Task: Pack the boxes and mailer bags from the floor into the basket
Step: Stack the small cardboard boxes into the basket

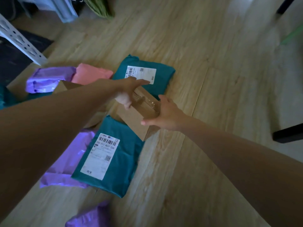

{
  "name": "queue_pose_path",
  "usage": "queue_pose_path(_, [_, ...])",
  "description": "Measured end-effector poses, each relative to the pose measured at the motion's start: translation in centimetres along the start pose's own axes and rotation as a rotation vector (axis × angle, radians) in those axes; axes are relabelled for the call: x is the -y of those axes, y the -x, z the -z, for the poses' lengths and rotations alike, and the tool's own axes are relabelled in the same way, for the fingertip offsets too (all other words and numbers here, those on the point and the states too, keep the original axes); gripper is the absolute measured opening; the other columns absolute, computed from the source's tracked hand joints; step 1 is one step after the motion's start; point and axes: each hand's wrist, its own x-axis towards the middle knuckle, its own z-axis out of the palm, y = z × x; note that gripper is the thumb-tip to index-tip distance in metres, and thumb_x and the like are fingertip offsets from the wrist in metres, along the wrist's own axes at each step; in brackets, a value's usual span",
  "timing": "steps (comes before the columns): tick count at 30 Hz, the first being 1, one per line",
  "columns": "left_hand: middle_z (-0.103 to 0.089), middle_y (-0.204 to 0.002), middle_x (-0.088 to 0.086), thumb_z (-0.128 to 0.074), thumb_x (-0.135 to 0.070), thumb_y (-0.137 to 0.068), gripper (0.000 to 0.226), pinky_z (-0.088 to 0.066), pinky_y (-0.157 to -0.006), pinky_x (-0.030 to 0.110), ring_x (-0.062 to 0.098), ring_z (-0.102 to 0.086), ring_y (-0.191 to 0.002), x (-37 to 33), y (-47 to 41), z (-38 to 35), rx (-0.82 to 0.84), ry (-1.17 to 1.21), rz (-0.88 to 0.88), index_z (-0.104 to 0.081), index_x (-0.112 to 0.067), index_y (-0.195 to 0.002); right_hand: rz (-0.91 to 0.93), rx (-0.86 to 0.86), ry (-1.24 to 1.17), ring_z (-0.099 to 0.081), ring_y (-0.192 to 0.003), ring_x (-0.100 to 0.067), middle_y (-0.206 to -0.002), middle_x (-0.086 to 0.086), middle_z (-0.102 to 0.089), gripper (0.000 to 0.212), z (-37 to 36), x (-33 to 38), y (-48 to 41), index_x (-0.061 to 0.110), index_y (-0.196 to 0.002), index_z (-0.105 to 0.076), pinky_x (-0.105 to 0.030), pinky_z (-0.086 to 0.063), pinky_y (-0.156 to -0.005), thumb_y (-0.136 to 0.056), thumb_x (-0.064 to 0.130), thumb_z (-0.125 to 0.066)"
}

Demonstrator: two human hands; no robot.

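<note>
A brown cardboard box [136, 118] with clear tape lies on the wooden floor between two teal mailer bags, one beyond it [164, 74] and one nearer me [126, 149]. My left hand [129, 92] holds the box's far left end, thumb curled on its side and fingers stretched over the far edge. At the box's right end, my right hand [165, 112] grips it with the thumb lying along the top. A pink mailer [91, 74], purple mailers [47, 79] [65, 163] [91, 217] and a second box [68, 86] lie to the left.
A white perforated metal shelf post [19, 40] slants at the upper left with dark items behind it. Black furniture legs [288, 133] stand at the right edge. A green cloth [100, 7] lies at the top. Bare wooden floor [205, 46] spreads to the right and beyond.
</note>
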Motion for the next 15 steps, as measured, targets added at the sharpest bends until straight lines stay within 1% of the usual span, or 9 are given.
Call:
queue_pose_path(3, [-0.011, -0.156, 0.004, -0.085, -0.007, -0.063, 0.119, -0.037, -0.109, 0.041, 0.029, -0.028, -0.14, -0.4, -0.5, -0.2, 0.044, -0.079, -0.018, -0.007, -0.034, -0.15, 0.042, -0.024, -0.071, -0.036, -0.134, -0.025, -0.145, -0.007, -0.035, 0.112, -0.5, 0.0, -0.4, 0.02, -0.147, -0.017, -0.046, -0.039, -0.105, -0.06, 0.051, -0.08])
queue_pose_path(6, [-0.002, -0.158, 0.004, -0.085, -0.013, -0.063, 0.118, -0.03, -0.112, 0.038, 0.025, -0.018, -0.145, -0.9, -0.3, -0.1, 0.106, -0.176, -0.03, -0.008, -0.03, -0.15, 0.085, -0.071, -0.06, -0.042, -0.127, -0.026, -0.135, -0.007, -0.045, 0.108, -0.3, -0.1, -0.1, 0.02, -0.145, -0.02, -0.044, -0.044, -0.1, -0.059, 0.04, -0.081])
queue_pose_path(8, [-0.009, -0.158, 0.005, -0.085, -0.013, -0.064, 0.117, -0.029, -0.111, 0.036, 0.025, -0.02, -0.144, -1.2, 0.5, 0.1, 0.122, -0.183, -0.017, -0.009, -0.027, -0.151, 0.128, -0.085, -0.031, -0.041, -0.127, -0.025, -0.135, -0.007, -0.043, 0.109, 0.1, -0.2, 0.4, 0.019, -0.147, -0.019, -0.043, -0.043, -0.1, -0.059, 0.037, -0.081])
queue_pose_path(10, [-0.023, -0.153, 0.008, -0.086, -0.011, -0.061, 0.117, -0.034, -0.11, 0.037, 0.028, -0.031, -0.138, -1.3, 1.6, 0.3, 0.12, -0.156, -0.012, -0.012, -0.026, -0.15, 0.168, -0.074, -0.008, -0.038, -0.129, -0.024, -0.138, -0.006, -0.04, 0.11, 0.5, -0.1, 1.2, 0.018, -0.149, -0.017, -0.041, -0.041, -0.103, -0.061, 0.034, -0.081])
queue_pose_path(12, [-0.032, -0.146, 0.009, -0.088, -0.011, -0.058, 0.116, -0.039, -0.105, 0.04, 0.03, -0.04, -0.13, -1.2, 3.1, 0.4, 0.101, -0.133, -0.007, -0.017, -0.026, -0.148, 0.201, -0.059, 0.022, -0.035, -0.131, -0.024, -0.14, -0.006, -0.037, 0.108, 1.0, 0.2, 2.3, 0.016, -0.149, -0.017, -0.039, -0.038, -0.106, -0.063, 0.032, -0.08])
queue_pose_path(15, [-0.035, -0.136, 0.009, -0.089, -0.013, -0.054, 0.113, -0.045, -0.097, 0.044, 0.032, -0.047, -0.12, -1.1, 6.0, 0.5, 0.046, -0.106, 0.021, -0.023, -0.027, -0.145, 0.273, -0.033, 0.11, -0.03, -0.134, -0.024, -0.143, -0.007, -0.033, 0.105, 1.7, 1.4, 4.2, 0.015, -0.149, -0.017, -0.033, -0.031, -0.107, -0.066, 0.03, -0.08])
